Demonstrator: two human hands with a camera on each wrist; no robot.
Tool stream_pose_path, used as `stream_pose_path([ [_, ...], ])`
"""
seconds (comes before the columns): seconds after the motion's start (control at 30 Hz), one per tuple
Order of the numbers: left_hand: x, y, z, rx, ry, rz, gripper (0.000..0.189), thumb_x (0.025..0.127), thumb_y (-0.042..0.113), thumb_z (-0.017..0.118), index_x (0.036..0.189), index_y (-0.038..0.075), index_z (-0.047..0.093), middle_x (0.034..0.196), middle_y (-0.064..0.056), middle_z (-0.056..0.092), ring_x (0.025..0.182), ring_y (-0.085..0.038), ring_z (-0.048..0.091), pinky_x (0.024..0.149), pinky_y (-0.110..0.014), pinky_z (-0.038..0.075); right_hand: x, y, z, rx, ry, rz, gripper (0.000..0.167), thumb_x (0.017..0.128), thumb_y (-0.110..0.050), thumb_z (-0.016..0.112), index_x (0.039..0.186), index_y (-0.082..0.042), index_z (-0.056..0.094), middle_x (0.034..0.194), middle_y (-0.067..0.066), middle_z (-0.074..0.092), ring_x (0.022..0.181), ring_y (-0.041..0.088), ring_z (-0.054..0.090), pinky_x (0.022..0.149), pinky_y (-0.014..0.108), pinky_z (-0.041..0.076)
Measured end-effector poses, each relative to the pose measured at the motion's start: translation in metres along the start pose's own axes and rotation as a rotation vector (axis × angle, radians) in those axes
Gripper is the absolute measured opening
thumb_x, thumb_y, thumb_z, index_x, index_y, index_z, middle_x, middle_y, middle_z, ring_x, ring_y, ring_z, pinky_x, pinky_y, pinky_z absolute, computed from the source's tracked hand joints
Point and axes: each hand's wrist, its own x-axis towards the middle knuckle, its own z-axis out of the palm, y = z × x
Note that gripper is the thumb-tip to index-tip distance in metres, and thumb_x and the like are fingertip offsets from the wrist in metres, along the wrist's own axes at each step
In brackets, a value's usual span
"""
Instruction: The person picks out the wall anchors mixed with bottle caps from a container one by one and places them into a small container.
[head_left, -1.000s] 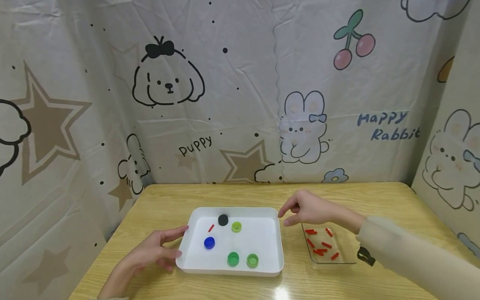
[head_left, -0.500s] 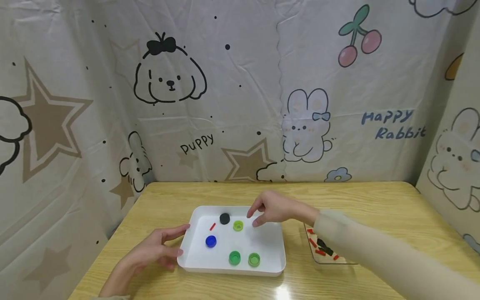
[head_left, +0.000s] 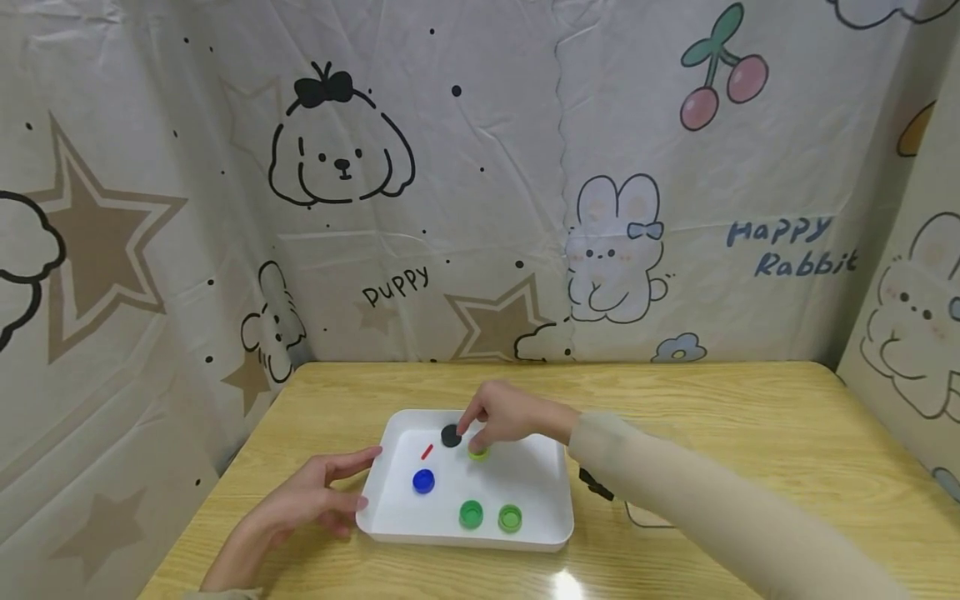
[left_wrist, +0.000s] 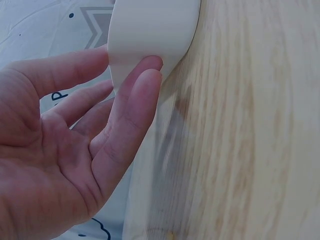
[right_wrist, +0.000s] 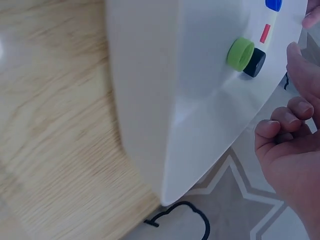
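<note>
A white tray lies on the table with small round caps and one small red stick in it. My left hand rests its fingertips against the tray's left side. In the left wrist view its fingers look mostly straight and relaxed. My right hand hovers over the back of the tray, thumb and index finger apart, holding nothing visible. Its index finger is by the black cap, while the thumb partly hides the lime-green cap. In the right wrist view, the other fingers curl loosely.
A blue cap, a dark green cap and a light green cap sit elsewhere in the tray. Right of it, the right sleeve mostly covers a clear container. A patterned cloth hangs behind the table.
My right hand has moved left from beside the tray's right edge to above the black and lime-green caps. The sleeve now covers the container of red sticks. My left hand stays put.
</note>
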Motion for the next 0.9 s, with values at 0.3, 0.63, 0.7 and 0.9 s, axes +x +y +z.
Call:
stream_pose_path([
  [0.3, 0.000, -0.002, -0.002, -0.007, -0.006, 0.003, 0.080, 0.092, 0.006, 0.078, 0.162, 0.001, 0.039, 0.165, -0.033, 0.025, 0.081, -0.035, 0.071, 0.066, -0.047, 0.065, 0.028, -0.009, 0.009, -0.047, -0.009, 0.030, 0.023, 0.087, -0.008, 0.088, 0.109, -0.009, 0.084, 0.091, -0.006, 0.074, 0.082, 0.010, 0.053, 0.076, 0.024, 0.045],
  [0.63, -0.002, 0.001, -0.001, -0.010, -0.007, 0.007, 0.079, 0.093, 0.006, 0.078, 0.161, 0.000, 0.039, 0.165, -0.034, 0.025, 0.080, -0.035, 0.072, 0.065, -0.046, 0.065, 0.052, -0.013, 0.019, -0.077, -0.041, 0.074, 0.021, 0.089, -0.009, 0.087, 0.109, -0.014, 0.085, 0.103, -0.008, 0.073, 0.100, 0.010, 0.060, 0.093, 0.026, 0.052],
  [0.7, -0.001, 0.000, -0.001, -0.008, -0.008, 0.008, 0.079, 0.093, 0.006, 0.078, 0.161, 0.000, 0.039, 0.165, -0.034, 0.025, 0.080, -0.035, 0.072, 0.065, -0.047, 0.065, 0.055, -0.014, 0.021, -0.098, -0.048, 0.065, 0.020, 0.089, -0.009, 0.087, 0.108, -0.014, 0.085, 0.101, -0.007, 0.071, 0.098, 0.011, 0.061, 0.089, 0.024, 0.052],
  [0.9, -0.002, 0.000, -0.001, -0.009, -0.013, 0.010, 0.078, 0.093, 0.005, 0.077, 0.161, 0.000, 0.039, 0.165, -0.034, 0.026, 0.079, -0.035, 0.072, 0.065, -0.047, 0.065, 0.063, -0.018, 0.027, -0.136, -0.083, 0.064, 0.019, 0.091, -0.007, 0.085, 0.108, -0.015, 0.085, 0.099, -0.005, 0.068, 0.090, 0.010, 0.059, 0.078, 0.020, 0.052],
])
